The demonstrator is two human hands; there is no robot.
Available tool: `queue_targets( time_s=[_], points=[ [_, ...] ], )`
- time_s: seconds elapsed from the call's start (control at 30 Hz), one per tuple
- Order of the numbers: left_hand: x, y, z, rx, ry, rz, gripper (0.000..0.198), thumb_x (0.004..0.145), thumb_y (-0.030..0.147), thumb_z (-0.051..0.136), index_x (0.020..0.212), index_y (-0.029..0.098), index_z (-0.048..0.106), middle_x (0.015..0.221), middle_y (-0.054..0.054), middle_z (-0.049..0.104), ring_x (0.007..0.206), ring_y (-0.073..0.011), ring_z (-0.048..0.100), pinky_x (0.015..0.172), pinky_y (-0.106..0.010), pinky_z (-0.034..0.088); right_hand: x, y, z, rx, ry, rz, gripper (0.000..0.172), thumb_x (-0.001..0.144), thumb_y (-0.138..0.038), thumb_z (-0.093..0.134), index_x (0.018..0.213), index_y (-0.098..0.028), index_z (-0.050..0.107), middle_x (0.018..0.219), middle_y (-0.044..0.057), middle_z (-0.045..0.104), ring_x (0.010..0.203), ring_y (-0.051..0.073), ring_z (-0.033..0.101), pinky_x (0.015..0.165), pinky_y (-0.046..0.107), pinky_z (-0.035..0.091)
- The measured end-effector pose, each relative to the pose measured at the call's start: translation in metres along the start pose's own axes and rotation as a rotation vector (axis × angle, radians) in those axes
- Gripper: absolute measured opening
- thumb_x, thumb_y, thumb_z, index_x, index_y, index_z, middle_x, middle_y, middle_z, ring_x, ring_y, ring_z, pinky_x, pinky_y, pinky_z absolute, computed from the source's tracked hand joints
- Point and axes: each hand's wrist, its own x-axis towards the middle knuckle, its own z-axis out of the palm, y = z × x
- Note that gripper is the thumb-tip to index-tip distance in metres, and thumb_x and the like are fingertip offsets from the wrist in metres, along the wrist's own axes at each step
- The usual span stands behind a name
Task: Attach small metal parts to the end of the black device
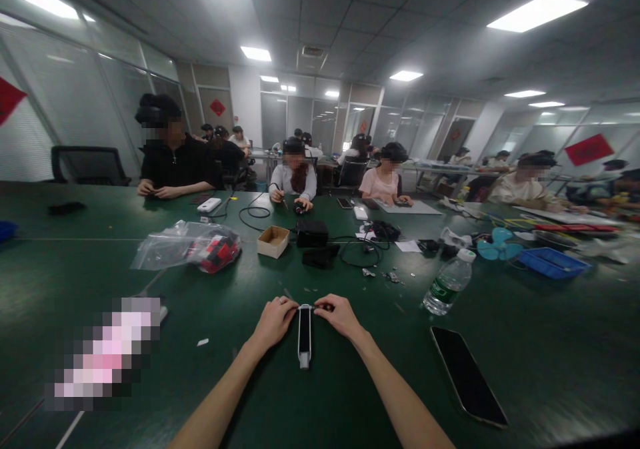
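A slim white device with a long black face (pixel 305 332) lies on the green table, its narrow white end towards me. My left hand (pixel 274 321) is at the left of its far end, fingers closed in a pinch, with the tips at the device's edge. On the opposite side my right hand (pixel 342 315) is pinched too, its fingertips close to the far right corner. A small dark bit shows by the right fingertips. What either pinch holds is too small to make out.
A water bottle (pixel 449 283) and a black-screened phone (pixel 469 375) are at right. A cardboard box (pixel 273 242), black case (pixel 312 233) and plastic bag (pixel 187 245) stand farther back. Small metal parts (pixel 393 277) lie scattered. Several people sit across the table (pixel 200 395).
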Motion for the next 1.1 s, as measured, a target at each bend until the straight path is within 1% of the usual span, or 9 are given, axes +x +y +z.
queue_targets(
  time_s=[0.3, 0.5, 0.67, 1.1],
  points=[
    [-0.0001, 0.0015, -0.0005, 0.03, -0.009, -0.01, 0.028, 0.096, 0.025, 0.039, 0.107, 0.024, 0.065, 0.105, -0.004, 0.065, 0.096, -0.0195, 0.055, 0.08, -0.033, 0.042, 0.0022, 0.0094, 0.0072, -0.033, 0.027, -0.052, 0.015, 0.077, -0.03, 0.071, 0.087, -0.02, 0.074, 0.079, 0.002, 0.069, 0.071, 0.014, 0.058, 0.067, 0.025, 0.044],
    [0.0001, 0.0003, 0.0005, 0.022, -0.008, -0.01, 0.028, 0.096, 0.025, 0.04, 0.108, 0.024, 0.065, 0.105, -0.005, 0.065, 0.095, -0.0193, 0.055, 0.081, -0.033, 0.041, 0.002, 0.0042, 0.0066, -0.075, 0.023, -0.052, 0.013, 0.077, -0.031, 0.071, 0.086, -0.021, 0.074, 0.079, 0.002, 0.069, 0.073, 0.015, 0.059, 0.069, 0.026, 0.045],
    [-0.0003, 0.0004, 0.0, 0.017, -0.009, -0.015, 0.028, 0.096, 0.025, 0.039, 0.108, 0.024, 0.065, 0.105, -0.005, 0.064, 0.095, -0.0193, 0.055, 0.08, -0.033, 0.041, 0.0015, 0.0005, 0.005, -0.091, 0.008, -0.05, 0.015, 0.078, -0.031, 0.07, 0.088, -0.021, 0.073, 0.081, 0.002, 0.069, 0.075, 0.015, 0.058, 0.068, 0.026, 0.045],
    [-0.0009, -0.0001, 0.0012, 0.027, 0.004, -0.004, 0.027, 0.096, 0.025, 0.04, 0.106, 0.025, 0.065, 0.104, -0.004, 0.064, 0.095, -0.019, 0.055, 0.079, -0.032, 0.041, 0.0016, 0.0027, 0.0076, -0.121, -0.019, -0.089, 0.018, 0.082, -0.035, 0.067, 0.092, -0.022, 0.073, 0.086, 0.003, 0.07, 0.08, 0.017, 0.058, 0.072, 0.027, 0.045]
  ],
)
